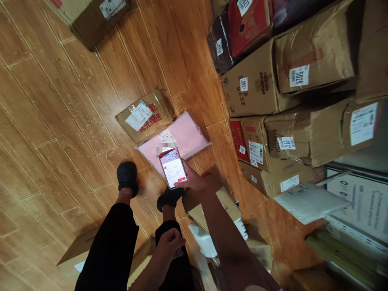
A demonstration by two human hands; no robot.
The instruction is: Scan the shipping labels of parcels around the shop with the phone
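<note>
My right hand [194, 178] grips a smartphone [172, 171], its thumb by the lower edge of the lit screen. The phone is above a pink plastic mailer bag [190, 135] on the floor and covers part of it. A white label is stuck on the bag, partly blurred out near the phone's top. Touching the bag's far side is a small brown cardboard box [144, 115] with a white label and red printing. My left hand [171, 244] is closed in a loose fist in front of my right leg, with nothing visible in it.
Stacked cardboard boxes [251, 93] with number labels line the right side. A white plastic parcel [312, 202] juts out beside a metal rack. Another box [93, 20] stands at the far left. More boxes [212, 202] and packaging lie around my feet [127, 178].
</note>
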